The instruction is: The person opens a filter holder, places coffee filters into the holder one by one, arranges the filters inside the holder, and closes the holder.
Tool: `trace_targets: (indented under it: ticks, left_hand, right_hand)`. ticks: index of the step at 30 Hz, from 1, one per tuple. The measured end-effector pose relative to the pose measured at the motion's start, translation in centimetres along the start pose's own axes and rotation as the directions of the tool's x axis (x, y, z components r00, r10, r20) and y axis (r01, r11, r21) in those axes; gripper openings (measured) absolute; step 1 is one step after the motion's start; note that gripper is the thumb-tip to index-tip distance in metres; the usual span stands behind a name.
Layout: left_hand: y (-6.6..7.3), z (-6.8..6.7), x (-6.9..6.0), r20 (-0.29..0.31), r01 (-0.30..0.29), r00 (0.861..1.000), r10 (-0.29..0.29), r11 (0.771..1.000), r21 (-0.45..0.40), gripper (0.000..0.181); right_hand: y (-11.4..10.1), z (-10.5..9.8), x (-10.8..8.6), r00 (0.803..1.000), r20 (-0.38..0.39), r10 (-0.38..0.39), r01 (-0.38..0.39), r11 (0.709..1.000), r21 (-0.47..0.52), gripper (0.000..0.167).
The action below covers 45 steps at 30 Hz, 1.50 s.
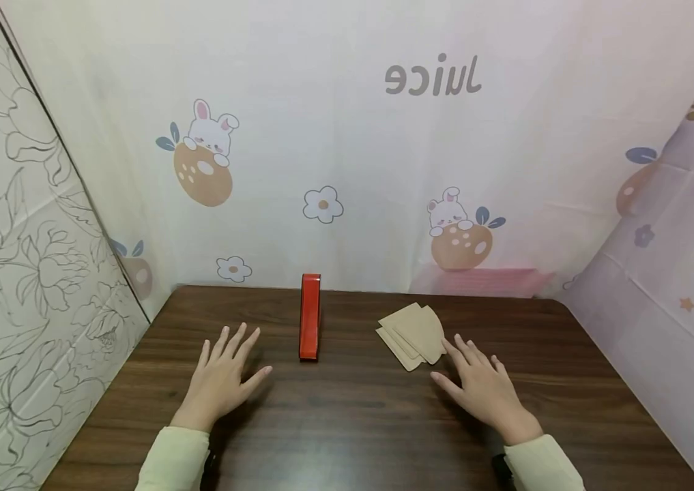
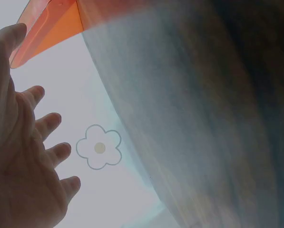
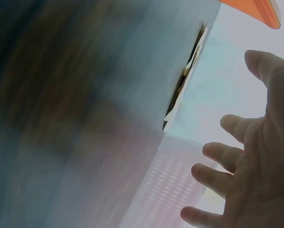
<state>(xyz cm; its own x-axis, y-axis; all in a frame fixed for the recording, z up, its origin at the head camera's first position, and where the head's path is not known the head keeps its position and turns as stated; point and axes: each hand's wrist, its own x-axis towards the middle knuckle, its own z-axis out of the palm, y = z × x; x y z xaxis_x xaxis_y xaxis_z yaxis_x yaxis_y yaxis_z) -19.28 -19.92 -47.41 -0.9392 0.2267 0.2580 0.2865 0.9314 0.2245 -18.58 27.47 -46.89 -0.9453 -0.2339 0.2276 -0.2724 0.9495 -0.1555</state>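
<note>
Several tan paper coffee filters (image 1: 411, 334) lie fanned in an overlapping pile right of the table's middle. A narrow, glossy red holder (image 1: 310, 317) with dark edges stands upright to their left; the left wrist view shows its slanted orange-red side (image 2: 61, 23). My left hand (image 1: 220, 378), fingers spread, is left of the holder and holds nothing. My right hand (image 1: 482, 385) is spread too, just right of the filters. Its index fingertip appears beside their edge in the head view; whether it touches I cannot tell. In the right wrist view the filters (image 3: 184, 80) show edge-on.
Both hands are over a dark brown wooden table (image 1: 334, 423). A pale curtain (image 1: 347, 136) printed with rabbits, fruit and flowers hangs behind its far edge. A floral-patterned panel (image 1: 27, 273) borders the left side, and a pink mesh strip (image 1: 482, 281) shows at the back.
</note>
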Motion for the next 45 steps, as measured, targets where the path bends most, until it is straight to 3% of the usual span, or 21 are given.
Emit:
trace_targets:
  ticks: [11, 22, 29, 37, 45]
  left_hand:
    - [0.2, -0.3, 0.9, -0.035, -0.056, 0.998, 0.057, 0.998, 0.025, 0.075]
    - [0.5, -0.1, 1.5, -0.018, -0.079, 0.997, 0.079, 0.997, 0.01, 0.074]
    - [0.5, 0.2, 2.3, -0.032, -0.133, 0.991, 0.131, 0.988, -0.074, 0.073]
    - [0.2, 0.5, 3.5, -0.031, -0.152, 0.988, 0.149, 0.978, -0.145, 0.066]
    - [0.4, 0.6, 4.4, -0.048, -0.188, 0.982, 0.182, 0.957, -0.219, 0.054]
  right_hand:
    - [-1.5, -0.3, 0.9, 0.999, -0.011, -0.039, 0.039, 0.999, 0.022, 0.072]
    - [-2.5, 0.0, 1.7, 0.998, -0.03, -0.054, 0.056, 0.998, 0.042, 0.067]
    - [-4.2, 0.2, 2.6, 0.993, -0.047, -0.108, 0.112, 0.991, 0.078, 0.065]
    - [-5.9, 0.0, 4.2, 0.988, -0.057, -0.142, 0.148, 0.981, 0.122, 0.065]
    - [-7.5, 0.0, 5.0, 0.986, -0.022, -0.168, 0.17, 0.972, 0.165, 0.064]
